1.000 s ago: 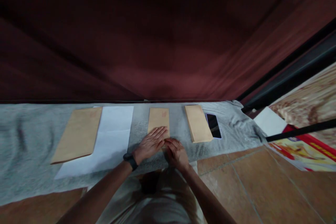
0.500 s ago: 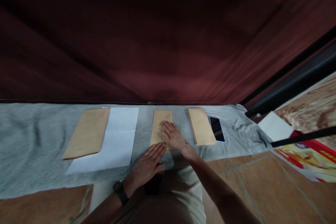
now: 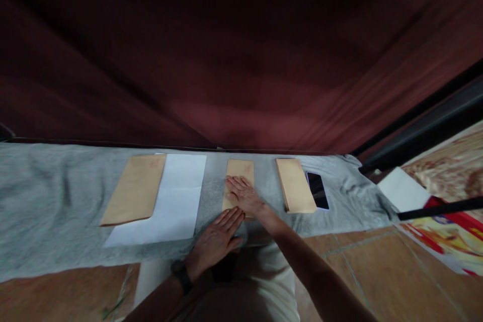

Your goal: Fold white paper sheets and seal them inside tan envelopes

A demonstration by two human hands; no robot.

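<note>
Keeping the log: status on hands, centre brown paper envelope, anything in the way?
Right hand flat on centre brown envelope; left hand at its near end. Envelope lying on grey cloth. Nothing but hands over it.

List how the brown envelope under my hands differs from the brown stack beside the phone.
The brown envelope is partly covered by your right hand and left hand; the brown stack is untouched.
The brown envelope looks thin; the brown stack shows a thicker edge.
In view, the brown envelope runs nearly straight; the brown stack slants.
Both lie on the grey cloth.
</note>
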